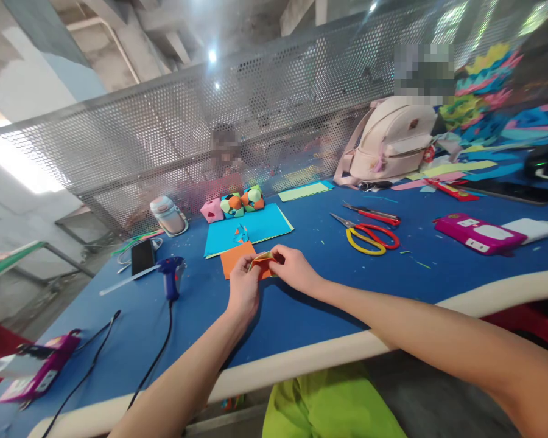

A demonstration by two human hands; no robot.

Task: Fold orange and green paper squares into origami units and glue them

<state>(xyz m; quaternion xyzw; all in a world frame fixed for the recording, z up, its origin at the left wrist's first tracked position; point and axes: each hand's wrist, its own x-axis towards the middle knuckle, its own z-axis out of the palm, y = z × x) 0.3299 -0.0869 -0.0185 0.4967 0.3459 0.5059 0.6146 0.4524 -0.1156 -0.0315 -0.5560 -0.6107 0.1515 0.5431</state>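
Grip, both sides: fingers and thumb of the left hand (245,285) pinched on a small folded paper (262,257), orange and yellow-green; right hand (296,271) pinched on its other end. Both hands clamped, with the paper between them near the counter's (310,328) front edge. Clock directions from this paper.

9 to 10 o'clock: orange sheet (234,257) just beside, partly hidden by the left hand.
11 to 12: blue sheet (265,222), lying flat, small cut scraps (241,233) on top. Beyond its far edge, two multicoloured paper balls (232,205), side by side; pink paper shape (213,210) next to them, at 10.
1: pale green strip (305,191) on blue paper.
1 to 2: pale backpack (393,146), upright, well apart.
2: red-handled cutting tool (379,215). Between 2 and 3: scissors (368,238), blades spread, one loop yellow, one red.
3: magenta box (477,233), farther off.
9: blue glue gun (172,278), clear stick (130,281) out its back; dark phone (142,258) close by.
10: pale bottle (168,214), upright.
8: second magenta box (55,365), far out, partly covered.
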